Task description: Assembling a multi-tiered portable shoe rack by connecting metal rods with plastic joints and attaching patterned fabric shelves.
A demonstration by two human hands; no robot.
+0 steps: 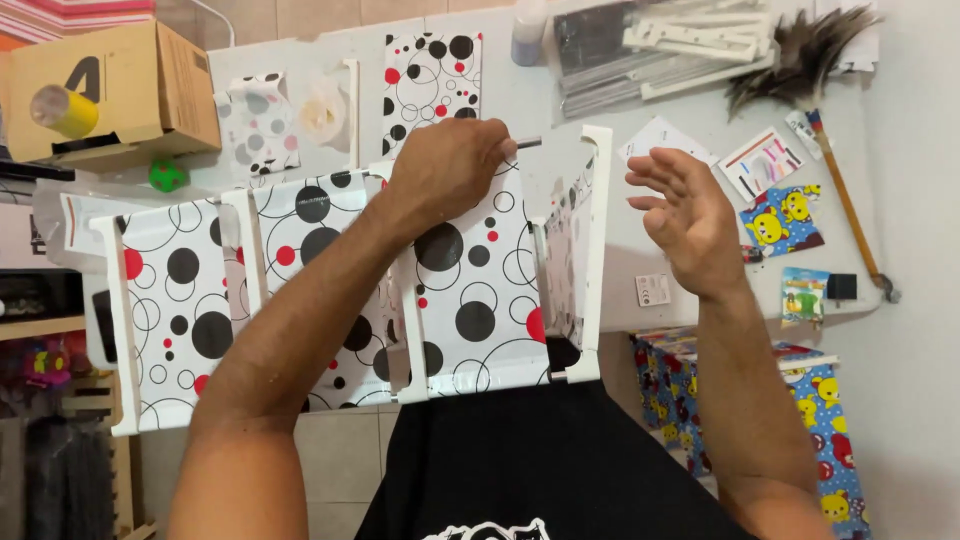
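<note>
A row of white-framed panels (pixel 480 290) covered in black, red and white circle pattern lies across the table's near edge. The rightmost panel (pixel 580 250) stands tilted up on its side. My left hand (pixel 445 165) is closed around a thin grey metal rod (pixel 528 143) at the top of the middle panel. To the right of the upright panel my right hand (pixel 685 220) hovers with fingers spread, holding nothing.
A cardboard box (pixel 110 90) with a yellow roll sits at the far left. More patterned sheets (pixel 432 75), white frame strips (pixel 690 45), a feather duster (pixel 810 60), small cards (pixel 762 160) and cartoon-print bags (pixel 783 220) lie on the white table (pixel 640 260). A printed fabric box (pixel 820 420) stands at right below.
</note>
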